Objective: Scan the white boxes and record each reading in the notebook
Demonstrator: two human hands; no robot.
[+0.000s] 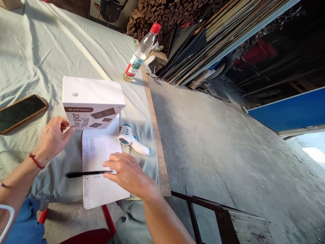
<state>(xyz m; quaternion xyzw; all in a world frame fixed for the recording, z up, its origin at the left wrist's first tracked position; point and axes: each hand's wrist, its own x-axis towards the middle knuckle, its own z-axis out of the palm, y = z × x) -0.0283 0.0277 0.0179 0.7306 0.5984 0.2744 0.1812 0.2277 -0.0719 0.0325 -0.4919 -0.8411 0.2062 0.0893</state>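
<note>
A white box (pixel 93 93) with brown pictures and the words "NutriMotion Super Meal" stands at the top of an open spiral notebook (pixel 106 189). At its lower left corner, the curled fingers and thumb of my left hand (pixel 54 137) close on the edge. Handwriting covers part of the notebook page. Across that page lies a black pen (pixel 81 174), its tip between the thumb and fingers of my right hand (pixel 128 173), which are apart. To the right of the notebook rests a white and blue infrared thermometer (pixel 133 140).
A phone in an orange-brown case (pixel 21 112) lies at the left. A red-capped bottle (pixel 138 57) stands near the wooden table edge (pixel 156 135). The table carries a wrinkled pale cloth (pixel 50 51). Beyond are concrete floor (pixel 203 135), stacked firewood (pixel 152 13) and leaning boards (pixel 215 40).
</note>
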